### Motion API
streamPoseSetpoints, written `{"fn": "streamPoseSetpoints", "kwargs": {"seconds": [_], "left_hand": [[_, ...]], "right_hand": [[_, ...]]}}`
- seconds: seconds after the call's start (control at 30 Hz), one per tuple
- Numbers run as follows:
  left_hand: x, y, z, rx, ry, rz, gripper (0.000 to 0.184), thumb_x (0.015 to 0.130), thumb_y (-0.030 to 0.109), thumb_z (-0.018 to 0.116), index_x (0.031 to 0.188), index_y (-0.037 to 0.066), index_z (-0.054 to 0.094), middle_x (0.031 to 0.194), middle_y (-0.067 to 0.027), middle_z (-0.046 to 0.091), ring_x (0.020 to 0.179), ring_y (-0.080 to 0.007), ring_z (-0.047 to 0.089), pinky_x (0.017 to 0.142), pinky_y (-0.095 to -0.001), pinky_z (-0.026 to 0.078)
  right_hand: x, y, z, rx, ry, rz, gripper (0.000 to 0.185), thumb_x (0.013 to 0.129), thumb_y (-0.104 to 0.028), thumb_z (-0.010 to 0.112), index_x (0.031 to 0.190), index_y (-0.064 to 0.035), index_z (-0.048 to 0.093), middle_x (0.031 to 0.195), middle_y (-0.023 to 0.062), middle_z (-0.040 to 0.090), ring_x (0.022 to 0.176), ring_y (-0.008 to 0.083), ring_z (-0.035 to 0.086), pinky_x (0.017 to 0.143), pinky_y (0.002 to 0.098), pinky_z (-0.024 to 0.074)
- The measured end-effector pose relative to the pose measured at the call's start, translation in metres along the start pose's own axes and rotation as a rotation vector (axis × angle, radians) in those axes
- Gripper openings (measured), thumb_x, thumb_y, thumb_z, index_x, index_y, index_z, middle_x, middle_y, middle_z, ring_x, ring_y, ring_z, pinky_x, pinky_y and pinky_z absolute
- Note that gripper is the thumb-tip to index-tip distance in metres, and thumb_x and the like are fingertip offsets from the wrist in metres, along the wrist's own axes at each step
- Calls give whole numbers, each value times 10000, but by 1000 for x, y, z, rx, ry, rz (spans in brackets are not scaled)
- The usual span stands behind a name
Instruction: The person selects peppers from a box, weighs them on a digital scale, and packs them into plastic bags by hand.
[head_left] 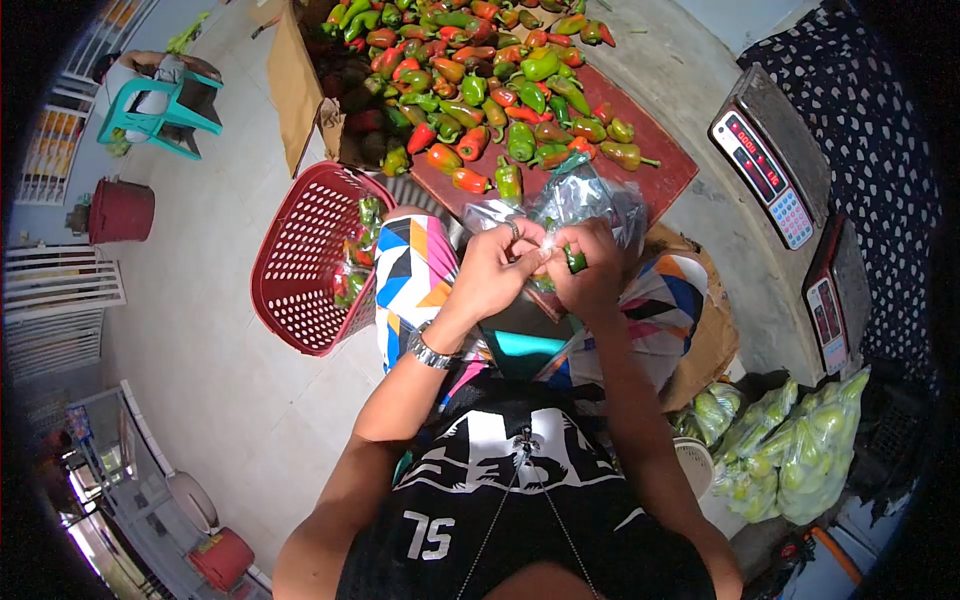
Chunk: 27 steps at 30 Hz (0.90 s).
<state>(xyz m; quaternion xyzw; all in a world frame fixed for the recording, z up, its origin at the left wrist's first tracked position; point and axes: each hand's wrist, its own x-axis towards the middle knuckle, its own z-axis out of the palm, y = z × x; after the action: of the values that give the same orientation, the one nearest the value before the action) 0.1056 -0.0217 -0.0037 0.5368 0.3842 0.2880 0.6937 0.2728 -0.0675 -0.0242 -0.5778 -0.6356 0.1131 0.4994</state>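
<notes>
Above my lap, my left hand and my right hand meet with fingertips pinched on the gathered neck of a small clear plastic bag. The bag's body is mostly hidden under my hands; some green and red shows through it. A piece of green pepper shows at my right fingers; whether it is inside the bag I cannot tell. Just beyond lies a heap of clear plastic bags on the edge of the red board. Red, green and orange peppers are piled on that board.
A red perforated basket with bagged peppers stands at my left, beside an opened cardboard box. Two digital scales are on the right. Bags of green produce sit at lower right. A person sits on a green chair at far left.
</notes>
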Motion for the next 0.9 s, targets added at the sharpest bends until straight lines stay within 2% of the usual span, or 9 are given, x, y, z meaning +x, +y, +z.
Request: {"fn": "streamPoseSetpoints", "kwargs": {"seconds": [0.13,0.23,0.33,0.43,0.47,0.6,0.73,0.9], "left_hand": [[4,-2,-6,-220,-96,-33,136,979,-27,644,1113,-4,641,948,-38,697,878,-119,683,798,-284,598],[3,-2,-10,-309,-156,-84,123,983,-27,636,1103,-1,648,981,-73,712,889,-142,697,803,-310,617],[7,-13,-11,-433,-64,-127,108,983,-18,639,1089,-10,658,1006,-104,725,890,-153,704,800,-297,613],[13,-30,-4,-477,133,-184,102,984,-12,637,1082,-33,662,1010,-131,733,898,-168,714,808,-283,605],[12,-33,1,-510,177,-156,106,981,-1,647,1075,-48,663,976,-118,732,857,-158,700,768,-259,573],[7,-37,9,-501,246,-170,109,970,24,679,1046,-54,670,905,-101,723,753,-109,625,692,-226,480],[9,-39,13,-563,279,-131,99,968,8,665,1044,-56,667,904,-92,712,758,-110,617,703,-231,482],[8,-35,22,-639,322,-178,102,963,-3,656,1050,-57,667,920,-84,701,771,-109,604,703,-235,480]], "right_hand": [[11,-11,-18,130,-119,79,152,753,-23,735,861,-61,635,786,81,554,700,226,549,634,342,436],[11,-6,-24,136,-217,120,155,783,-79,746,901,-72,645,791,82,588,711,252,585,639,378,481],[11,-8,-20,57,-174,107,149,794,-65,746,913,-72,657,817,83,607,760,268,612,679,401,498],[-11,-9,6,-137,21,125,151,795,-54,755,914,-70,662,837,91,621,820,295,631,724,425,510],[-12,-7,11,-154,42,94,159,792,-49,757,918,-70,661,847,92,623,833,303,631,736,433,511],[-21,-3,17,-194,76,32,182,789,-39,765,937,-72,663,882,94,628,867,325,632,761,446,514],[-27,-3,24,-203,157,-21,181,808,-51,776,957,-75,676,911,89,640,858,319,637,759,442,518],[-36,-3,35,-149,176,184,178,824,-85,793,977,-85,702,905,82,657,836,292,657,739,418,525]]}}
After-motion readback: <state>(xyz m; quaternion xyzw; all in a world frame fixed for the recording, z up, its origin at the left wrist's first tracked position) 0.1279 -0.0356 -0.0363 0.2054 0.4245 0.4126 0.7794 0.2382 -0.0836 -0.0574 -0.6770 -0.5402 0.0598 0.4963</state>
